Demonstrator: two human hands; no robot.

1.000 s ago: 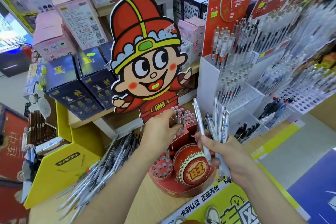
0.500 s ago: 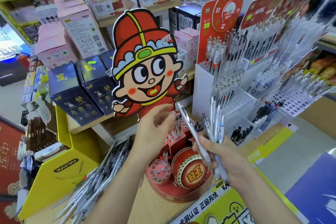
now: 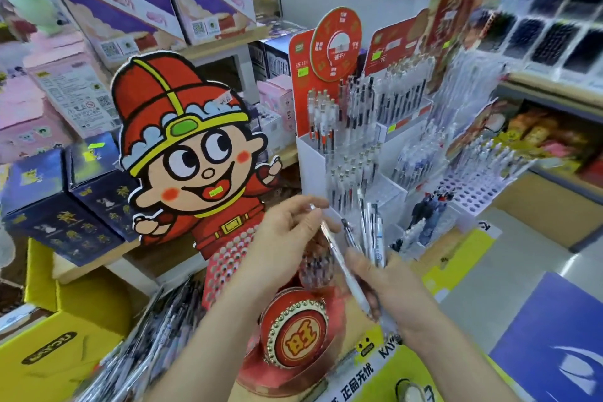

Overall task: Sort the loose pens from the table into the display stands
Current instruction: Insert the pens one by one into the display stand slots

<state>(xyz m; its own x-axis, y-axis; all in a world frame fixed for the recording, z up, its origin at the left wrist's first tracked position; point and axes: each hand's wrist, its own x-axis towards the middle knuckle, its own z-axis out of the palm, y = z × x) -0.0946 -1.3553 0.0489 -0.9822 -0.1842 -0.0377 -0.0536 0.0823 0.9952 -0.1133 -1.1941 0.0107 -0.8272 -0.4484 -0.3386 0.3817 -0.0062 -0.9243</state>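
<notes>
1. Far down and left of the cartoon cutout I see a yellow box. Dark blue boxes sit just left of the cutout, higher up.
2. Below and left of the cutout, the loose pens lie in a flat heap between the yellow box and the red stand. They are too blurred for me to count.
3. At the cutout's foot is the red stand, with its holed tier against the cutout's base and a round drum face in front. A few pens stand in its holes, partly hidden behind the hands.
4. Below and right of the cutout, the left hand is raised above the red stand. Its thumb and fingers pinch the upper end of a single pen, which slants down to the right.
5. Further right of the cutout, the right hand is wrapped round a bunch of pens that stand upright in its fist. The single pen's lower end crosses these fingers, and I cannot tell whether they grip it too.
6. Right of the cutout, behind the bunch, the white stand rises in tiers with pens upright in rows.
</notes>
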